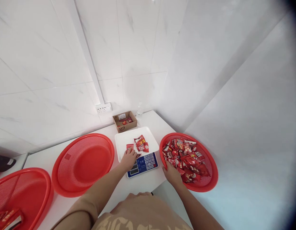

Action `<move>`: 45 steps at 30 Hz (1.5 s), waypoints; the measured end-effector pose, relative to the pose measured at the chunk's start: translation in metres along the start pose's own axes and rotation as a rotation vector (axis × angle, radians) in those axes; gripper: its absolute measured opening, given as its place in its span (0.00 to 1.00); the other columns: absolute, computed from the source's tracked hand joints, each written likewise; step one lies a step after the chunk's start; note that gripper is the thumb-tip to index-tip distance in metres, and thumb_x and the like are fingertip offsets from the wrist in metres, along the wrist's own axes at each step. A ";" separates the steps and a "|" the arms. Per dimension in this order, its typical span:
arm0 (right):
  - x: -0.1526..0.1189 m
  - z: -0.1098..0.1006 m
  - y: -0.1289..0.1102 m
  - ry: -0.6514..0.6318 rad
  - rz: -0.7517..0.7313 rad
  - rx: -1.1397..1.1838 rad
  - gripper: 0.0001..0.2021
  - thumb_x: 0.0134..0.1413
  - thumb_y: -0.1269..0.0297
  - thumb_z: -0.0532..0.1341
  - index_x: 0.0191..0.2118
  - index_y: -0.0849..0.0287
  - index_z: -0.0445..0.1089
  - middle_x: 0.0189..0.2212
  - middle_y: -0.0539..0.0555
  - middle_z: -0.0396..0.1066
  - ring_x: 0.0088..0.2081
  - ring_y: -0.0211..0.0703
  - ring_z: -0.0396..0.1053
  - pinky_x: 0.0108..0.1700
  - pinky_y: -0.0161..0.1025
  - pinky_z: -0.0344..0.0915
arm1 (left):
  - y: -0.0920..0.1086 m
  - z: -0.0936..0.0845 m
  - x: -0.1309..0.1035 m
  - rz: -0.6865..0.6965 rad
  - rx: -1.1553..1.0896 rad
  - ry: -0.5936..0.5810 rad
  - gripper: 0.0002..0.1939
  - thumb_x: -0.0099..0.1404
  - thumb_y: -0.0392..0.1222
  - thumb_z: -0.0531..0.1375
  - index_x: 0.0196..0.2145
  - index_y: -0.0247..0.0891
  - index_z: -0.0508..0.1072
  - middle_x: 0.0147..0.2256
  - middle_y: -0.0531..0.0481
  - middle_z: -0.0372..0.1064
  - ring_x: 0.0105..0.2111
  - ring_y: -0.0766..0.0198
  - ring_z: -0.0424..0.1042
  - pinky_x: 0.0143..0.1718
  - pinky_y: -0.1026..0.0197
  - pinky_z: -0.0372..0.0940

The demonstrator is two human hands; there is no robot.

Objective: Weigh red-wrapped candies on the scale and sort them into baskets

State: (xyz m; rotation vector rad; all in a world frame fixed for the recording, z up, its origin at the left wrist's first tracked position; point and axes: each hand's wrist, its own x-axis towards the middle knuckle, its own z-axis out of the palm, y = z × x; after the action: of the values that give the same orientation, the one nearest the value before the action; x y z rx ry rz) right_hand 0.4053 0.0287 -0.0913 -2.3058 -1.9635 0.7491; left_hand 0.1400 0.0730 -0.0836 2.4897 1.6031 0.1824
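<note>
My left hand is over the white tray of a digital scale, its fingers curled down onto a small red snack packet. More red packets lie on the tray to the right of that hand. My right hand is at the near left rim of a red plastic basket. Its fingers are closed over the edge, with the tips partly hidden among the packets. Many red snack packets fill this basket.
An open cardboard box with some red packets stands behind the tray, near a clear bottle. A second red basket is left of the scale. Another basket, holding red packaging, is at lower left. Walls border the white table.
</note>
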 end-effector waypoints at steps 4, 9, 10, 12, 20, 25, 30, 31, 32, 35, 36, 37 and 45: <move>-0.002 -0.002 -0.003 -0.010 0.020 -0.015 0.24 0.59 0.60 0.45 0.59 0.62 0.54 0.54 0.64 0.63 0.49 0.51 0.67 0.47 0.43 0.60 | -0.019 0.002 -0.003 0.018 -0.066 0.056 0.11 0.67 0.40 0.48 0.37 0.36 0.70 0.41 0.42 0.69 0.48 0.56 0.63 0.46 0.52 0.61; -0.001 -0.002 -0.003 -0.014 0.021 -0.015 0.24 0.59 0.60 0.45 0.59 0.62 0.53 0.55 0.64 0.62 0.50 0.51 0.66 0.47 0.44 0.60 | -0.029 -0.005 -0.003 0.020 -0.125 0.151 0.13 0.66 0.44 0.51 0.29 0.36 0.69 0.31 0.46 0.70 0.39 0.59 0.65 0.43 0.57 0.62; -0.001 -0.001 -0.002 -0.014 0.023 -0.014 0.24 0.59 0.59 0.45 0.60 0.61 0.53 0.56 0.64 0.61 0.50 0.51 0.66 0.47 0.44 0.60 | -0.030 -0.009 -0.004 0.017 -0.135 0.174 0.13 0.66 0.44 0.51 0.28 0.37 0.69 0.30 0.46 0.69 0.38 0.60 0.65 0.42 0.57 0.63; 0.000 -0.001 -0.002 -0.015 0.028 -0.017 0.24 0.59 0.59 0.45 0.60 0.61 0.53 0.56 0.64 0.60 0.51 0.50 0.65 0.47 0.43 0.60 | -0.033 -0.020 -0.007 0.001 -0.158 0.248 0.14 0.66 0.44 0.50 0.28 0.37 0.69 0.29 0.47 0.69 0.37 0.60 0.65 0.42 0.57 0.63; 0.002 -0.001 -0.003 -0.025 0.040 -0.003 0.24 0.59 0.60 0.47 0.60 0.60 0.53 0.56 0.63 0.61 0.51 0.50 0.65 0.48 0.43 0.60 | -0.080 -0.071 -0.076 -0.290 -0.157 0.475 0.16 0.64 0.49 0.49 0.30 0.39 0.71 0.35 0.45 0.72 0.41 0.56 0.66 0.44 0.54 0.62; -0.003 -0.005 -0.006 0.049 -0.017 -0.005 0.31 0.56 0.58 0.51 0.63 0.61 0.46 0.59 0.64 0.55 0.56 0.52 0.59 0.53 0.45 0.57 | -0.117 -0.053 -0.126 -0.503 -0.106 0.206 0.17 0.61 0.51 0.49 0.36 0.39 0.72 0.43 0.43 0.71 0.48 0.50 0.64 0.49 0.51 0.60; 0.010 -0.015 -0.041 0.235 -0.230 -0.060 0.28 0.57 0.56 0.52 0.62 0.58 0.52 0.62 0.61 0.51 0.62 0.52 0.47 0.60 0.49 0.47 | -0.109 -0.039 -0.128 -0.613 -0.155 0.169 0.30 0.60 0.56 0.48 0.52 0.32 0.63 0.51 0.37 0.64 0.54 0.47 0.59 0.51 0.49 0.59; 0.015 -0.017 -0.052 0.227 -0.282 -0.049 0.27 0.57 0.55 0.51 0.61 0.57 0.53 0.61 0.61 0.51 0.62 0.52 0.47 0.60 0.48 0.47 | -0.102 -0.040 -0.123 -0.614 -0.167 0.188 0.30 0.61 0.55 0.47 0.53 0.31 0.63 0.52 0.36 0.63 0.56 0.47 0.58 0.52 0.48 0.58; 0.021 -0.017 -0.064 0.205 -0.326 -0.039 0.26 0.58 0.55 0.51 0.60 0.57 0.54 0.61 0.61 0.51 0.62 0.52 0.46 0.59 0.48 0.47 | -0.094 -0.040 -0.117 -0.608 -0.175 0.213 0.29 0.62 0.54 0.47 0.53 0.31 0.62 0.53 0.36 0.62 0.57 0.47 0.56 0.53 0.48 0.57; 0.039 -0.016 -0.100 0.115 -0.408 -0.033 0.25 0.58 0.55 0.51 0.60 0.54 0.56 0.62 0.60 0.50 0.62 0.54 0.45 0.59 0.51 0.45 | -0.071 -0.038 -0.097 -0.561 -0.176 0.279 0.27 0.63 0.51 0.47 0.53 0.30 0.63 0.55 0.36 0.60 0.59 0.48 0.52 0.55 0.47 0.55; 0.044 -0.015 -0.109 0.093 -0.418 -0.040 0.25 0.57 0.55 0.52 0.60 0.53 0.56 0.62 0.60 0.50 0.62 0.54 0.45 0.59 0.52 0.45 | -0.064 -0.035 -0.093 -0.537 -0.173 0.288 0.26 0.63 0.50 0.47 0.53 0.30 0.63 0.55 0.36 0.60 0.60 0.49 0.52 0.56 0.47 0.54; 0.048 -0.014 -0.116 0.081 -0.425 -0.048 0.25 0.57 0.56 0.53 0.60 0.53 0.56 0.61 0.61 0.50 0.61 0.55 0.46 0.58 0.52 0.45 | -0.059 -0.032 -0.089 -0.513 -0.171 0.287 0.25 0.64 0.49 0.47 0.52 0.31 0.63 0.55 0.37 0.60 0.60 0.50 0.51 0.56 0.48 0.54; 0.069 -0.005 -0.117 0.133 -0.504 0.057 0.17 0.58 0.65 0.51 0.52 0.54 0.66 0.46 0.57 0.65 0.47 0.46 0.60 0.51 0.39 0.56 | -0.047 -0.004 -0.111 -0.566 -0.043 0.135 0.27 0.63 0.45 0.50 0.59 0.34 0.57 0.59 0.35 0.55 0.60 0.47 0.52 0.55 0.45 0.55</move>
State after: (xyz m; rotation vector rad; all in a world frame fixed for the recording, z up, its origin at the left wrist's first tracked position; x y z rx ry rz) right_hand 0.3053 0.1189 -0.0734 -1.6604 -2.2761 0.5755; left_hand 0.0519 -0.0088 -0.0903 1.9244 2.2498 0.3026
